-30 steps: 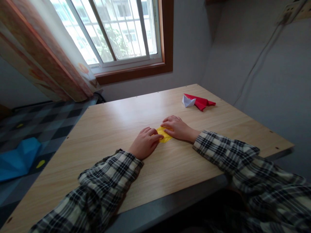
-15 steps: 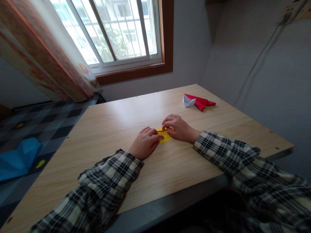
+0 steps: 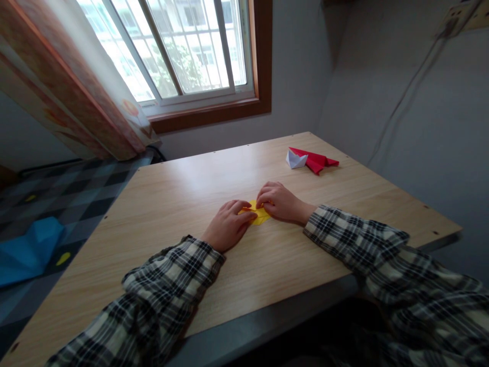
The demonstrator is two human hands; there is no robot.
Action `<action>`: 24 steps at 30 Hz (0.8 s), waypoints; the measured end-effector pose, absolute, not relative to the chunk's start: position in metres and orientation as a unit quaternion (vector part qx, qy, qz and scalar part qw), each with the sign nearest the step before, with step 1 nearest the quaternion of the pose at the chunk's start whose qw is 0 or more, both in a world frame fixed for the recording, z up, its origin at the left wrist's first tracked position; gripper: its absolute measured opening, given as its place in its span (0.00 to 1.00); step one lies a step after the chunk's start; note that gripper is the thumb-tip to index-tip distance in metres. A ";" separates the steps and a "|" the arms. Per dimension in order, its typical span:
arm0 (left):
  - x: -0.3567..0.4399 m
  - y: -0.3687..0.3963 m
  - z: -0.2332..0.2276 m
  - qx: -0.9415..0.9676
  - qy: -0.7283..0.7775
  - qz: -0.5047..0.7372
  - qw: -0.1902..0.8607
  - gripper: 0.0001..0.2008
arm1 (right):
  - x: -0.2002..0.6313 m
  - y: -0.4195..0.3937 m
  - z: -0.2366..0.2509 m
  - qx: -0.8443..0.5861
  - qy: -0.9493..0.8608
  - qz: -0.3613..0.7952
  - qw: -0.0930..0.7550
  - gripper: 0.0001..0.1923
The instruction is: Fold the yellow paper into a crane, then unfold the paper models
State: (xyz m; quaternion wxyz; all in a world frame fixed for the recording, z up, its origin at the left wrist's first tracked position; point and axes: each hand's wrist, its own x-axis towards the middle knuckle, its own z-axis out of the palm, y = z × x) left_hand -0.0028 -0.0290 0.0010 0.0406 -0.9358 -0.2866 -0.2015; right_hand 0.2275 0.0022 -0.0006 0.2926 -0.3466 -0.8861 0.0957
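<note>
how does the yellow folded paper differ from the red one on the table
The yellow paper lies near the middle of the table, pinned under both hands: left hand and right hand. The red paper lies untouched near the far right corner.
The yellow paper is mostly hidden by fingers; the red paper shows fully as a long pointed shape, beside a small white folded piece.
Both are folded coloured paper lying on the table.

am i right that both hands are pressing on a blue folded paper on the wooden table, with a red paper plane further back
Not quite: the folded paper under the left hand and right hand is yellow, not blue, as the head view shows. It does lie on the wooden table, with the red paper plane further back.
</note>
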 end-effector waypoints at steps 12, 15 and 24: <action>-0.001 -0.028 0.004 -0.944 -0.273 -0.185 0.018 0.10 | 0.228 0.006 -0.005 -0.338 -0.890 0.086 0.293 0.15; -0.001 -0.029 0.005 -0.942 -0.286 -0.173 0.022 0.10 | 0.228 0.007 -0.005 -0.337 -0.890 0.086 0.297 0.15; 0.001 -0.037 0.010 -0.919 -0.350 -0.150 0.101 0.09 | 0.229 0.006 -0.004 -0.341 -0.891 0.086 0.285 0.16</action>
